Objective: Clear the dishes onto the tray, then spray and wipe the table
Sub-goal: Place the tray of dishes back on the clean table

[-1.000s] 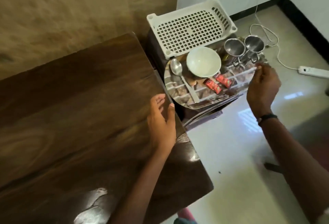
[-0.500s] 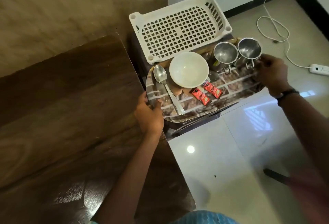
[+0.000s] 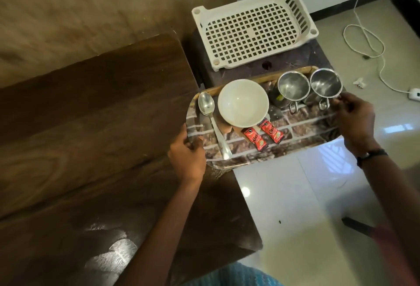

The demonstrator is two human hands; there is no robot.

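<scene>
the tray [image 3: 302,131], printed with a stone-wall pattern, sits at the right edge of the dark wooden counter [image 3: 91,137], its left end over the counter's corner and the rest reaching out over the glossy floor [image 3: 295,194] and the front of a low dark stool [image 3: 318,53]. the left hand [image 3: 186,156] grips the tray's left rim, thumb curled over the top edge, fingers hidden beneath. the right hand [image 3: 354,122] holds the right rim, its fingers curled around the edge just beside the handle of the right steel cup [image 3: 325,83]. on the tray, from left: a spoon [image 3: 209,112] lying lengthwise, a white bowl [image 3: 243,102], two red sachets [image 3: 261,135] near the front edge, then the left steel cup [image 3: 293,87] touching its twin. a white perforated basket [image 3: 252,28] stands on the stool just behind the tray. a white cable [image 3: 363,40] loops across the floor at far right, well apart from the tray.
</scene>
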